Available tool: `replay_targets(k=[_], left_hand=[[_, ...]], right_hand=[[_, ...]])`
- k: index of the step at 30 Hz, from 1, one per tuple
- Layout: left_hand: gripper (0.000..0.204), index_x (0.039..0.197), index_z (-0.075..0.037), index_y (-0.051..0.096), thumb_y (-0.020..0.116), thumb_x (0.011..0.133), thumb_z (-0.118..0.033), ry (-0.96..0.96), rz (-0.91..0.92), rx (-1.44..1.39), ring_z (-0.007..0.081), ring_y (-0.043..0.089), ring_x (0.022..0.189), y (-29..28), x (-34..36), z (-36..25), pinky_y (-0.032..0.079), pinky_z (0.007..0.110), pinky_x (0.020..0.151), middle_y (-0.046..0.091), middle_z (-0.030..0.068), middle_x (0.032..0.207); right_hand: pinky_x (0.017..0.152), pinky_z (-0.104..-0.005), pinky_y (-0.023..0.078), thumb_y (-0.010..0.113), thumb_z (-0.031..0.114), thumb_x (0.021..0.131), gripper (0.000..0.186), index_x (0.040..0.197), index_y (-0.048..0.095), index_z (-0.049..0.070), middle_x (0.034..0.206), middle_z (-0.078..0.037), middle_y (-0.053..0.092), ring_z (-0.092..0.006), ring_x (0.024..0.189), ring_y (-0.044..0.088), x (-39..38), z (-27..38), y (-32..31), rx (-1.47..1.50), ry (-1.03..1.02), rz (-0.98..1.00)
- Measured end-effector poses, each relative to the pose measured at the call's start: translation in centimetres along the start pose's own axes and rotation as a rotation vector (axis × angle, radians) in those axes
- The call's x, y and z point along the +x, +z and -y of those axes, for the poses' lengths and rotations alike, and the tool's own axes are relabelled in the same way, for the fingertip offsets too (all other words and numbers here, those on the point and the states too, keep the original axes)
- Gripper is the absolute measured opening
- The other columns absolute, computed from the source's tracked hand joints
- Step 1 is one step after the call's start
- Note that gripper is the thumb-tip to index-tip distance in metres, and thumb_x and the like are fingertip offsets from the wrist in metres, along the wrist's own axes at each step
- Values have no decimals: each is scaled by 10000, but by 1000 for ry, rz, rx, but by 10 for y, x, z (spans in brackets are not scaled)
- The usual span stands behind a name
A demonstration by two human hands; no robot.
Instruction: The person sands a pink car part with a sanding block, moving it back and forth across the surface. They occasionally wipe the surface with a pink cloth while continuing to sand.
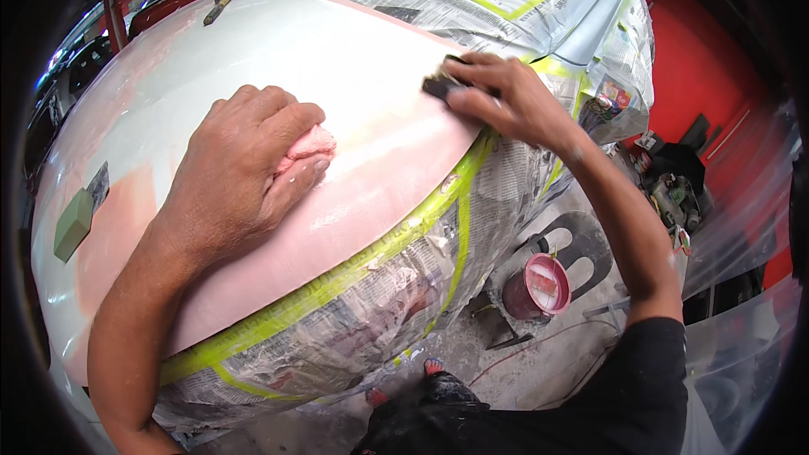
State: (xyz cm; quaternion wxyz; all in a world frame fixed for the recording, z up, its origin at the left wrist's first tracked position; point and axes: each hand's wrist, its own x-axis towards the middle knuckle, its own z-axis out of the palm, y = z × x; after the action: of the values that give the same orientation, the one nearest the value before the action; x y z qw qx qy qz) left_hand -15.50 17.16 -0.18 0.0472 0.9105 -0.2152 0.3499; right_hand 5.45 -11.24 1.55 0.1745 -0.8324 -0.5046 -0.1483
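Note:
A car hood [354, 42], white in the middle with pink along its edges, lies under both hands. My left hand [227, 168] is closed around a wet-looking pink cloth or sponge [310, 148], low over the hood's surface. Farther right, near the hood's edge by the windshield side, my right hand [514, 97] grips a dark sanding block [438, 86]; its underside is hidden. To the left of my left forearm, a green block [73, 226] rests on the hood beside a dark sheet [99, 184] that looks like sandpaper.
Newspaper [371, 312] held by yellow-green tape [312, 291] covers the neighbouring panels and windshield. A dark slim tool [223, 7] lies at the hood's far side. A pink bucket [514, 291] holding liquid stands low at the right, near a dark slotted stand [581, 244]. Clear plastic sheeting [750, 345] hangs at right.

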Motion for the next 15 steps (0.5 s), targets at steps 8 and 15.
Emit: replay_targets(k=[8,15], left_hand=[[299,1095,8,663,682,858,-173,-86,87,-1,380,618,985,-7,-8,0,477,444,898,662,195,1044],[298,1101,15,664,682,881,-185,-70,48,-14,371,620,976,4,-1,-3,491,429,881,661,193,1037]], right_hand=[[1036,-451,496,656,479,942,619,1311,677,-17,1326,-259,663,-426,1159,661,-33,12,7,-167,-132,-61],[1016,-393,514,635,403,973,533,1300,682,-16,1283,-252,688,-376,1168,679,28,-43,3,-91,15,-12]])
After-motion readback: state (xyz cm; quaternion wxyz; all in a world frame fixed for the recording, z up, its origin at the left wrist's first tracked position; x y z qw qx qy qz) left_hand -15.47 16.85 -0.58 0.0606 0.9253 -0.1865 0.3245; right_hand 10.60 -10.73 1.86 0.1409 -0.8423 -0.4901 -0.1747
